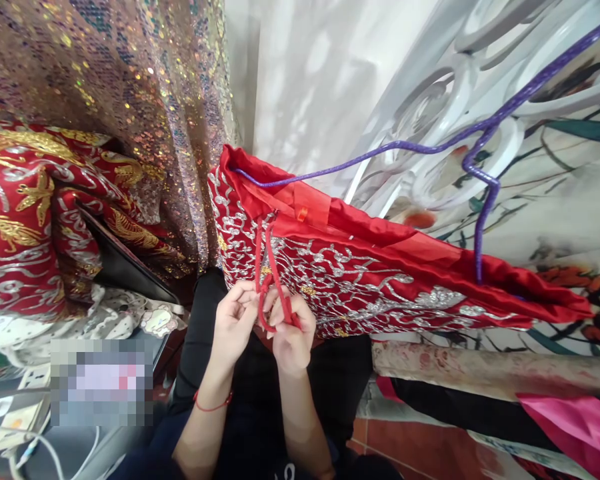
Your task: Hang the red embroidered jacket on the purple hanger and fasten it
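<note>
A red garment point(360, 273) with silver and gold embroidery hangs from a purple hanger point(485, 127) in front of me. Thin red cords point(269, 257) drop from its waistband. My left hand point(234, 323) and my right hand point(293, 337) are pressed together just below the garment's left end. Both pinch the red cords, with the fingers curled round the loops. A red string bracelet circles my left wrist.
Sequined brown fabric point(145, 100) hangs at the upper left above red-and-gold embroidered cloth point(25, 220). A white ornate metal frame point(460, 80) stands behind the hanger. A power strip with cables point(20, 413) lies at the lower left. Pink cloth point(575, 427) sits at the lower right.
</note>
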Available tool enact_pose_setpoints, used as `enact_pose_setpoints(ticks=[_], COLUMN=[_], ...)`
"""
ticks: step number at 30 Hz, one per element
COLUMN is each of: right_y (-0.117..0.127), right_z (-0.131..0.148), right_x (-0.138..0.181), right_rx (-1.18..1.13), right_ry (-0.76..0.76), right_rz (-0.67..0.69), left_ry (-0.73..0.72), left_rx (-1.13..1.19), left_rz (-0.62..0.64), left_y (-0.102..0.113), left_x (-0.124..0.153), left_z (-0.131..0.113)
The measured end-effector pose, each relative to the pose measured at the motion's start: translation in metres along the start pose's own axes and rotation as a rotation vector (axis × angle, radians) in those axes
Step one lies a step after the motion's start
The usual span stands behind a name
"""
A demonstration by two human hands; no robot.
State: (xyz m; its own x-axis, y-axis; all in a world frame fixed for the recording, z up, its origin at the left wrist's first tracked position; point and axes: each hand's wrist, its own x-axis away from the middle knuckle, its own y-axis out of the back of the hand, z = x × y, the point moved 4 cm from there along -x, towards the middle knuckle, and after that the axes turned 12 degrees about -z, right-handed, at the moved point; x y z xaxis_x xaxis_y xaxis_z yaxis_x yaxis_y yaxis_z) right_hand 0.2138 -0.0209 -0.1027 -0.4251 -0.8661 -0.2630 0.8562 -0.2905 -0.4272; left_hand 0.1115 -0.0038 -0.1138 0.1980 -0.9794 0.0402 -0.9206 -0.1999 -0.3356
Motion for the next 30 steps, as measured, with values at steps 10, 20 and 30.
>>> enact_pose_setpoints(ticks=[10, 20, 30], right_y=[0.013, 0.012, 0.024], right_z=[0.005, 0.020, 0.025], right_x=[-0.002, -0.003, -0.003], right_rx=[0.190, 0.455, 0.579], right_ry=[0.196, 0.407, 0.440], right_rz=[0.089, 0.157, -0.050], left_ry=[-0.017, -0.080, -0.059], left_rx=[-0.032, -0.114, -0.091], left_rz=[0.140, 0.261, 0.001], left_y=[0.005, 0.011, 0.030], left_x=[0.001, 0.006, -0.015], left_z=[-0.005, -0.007, -0.011])
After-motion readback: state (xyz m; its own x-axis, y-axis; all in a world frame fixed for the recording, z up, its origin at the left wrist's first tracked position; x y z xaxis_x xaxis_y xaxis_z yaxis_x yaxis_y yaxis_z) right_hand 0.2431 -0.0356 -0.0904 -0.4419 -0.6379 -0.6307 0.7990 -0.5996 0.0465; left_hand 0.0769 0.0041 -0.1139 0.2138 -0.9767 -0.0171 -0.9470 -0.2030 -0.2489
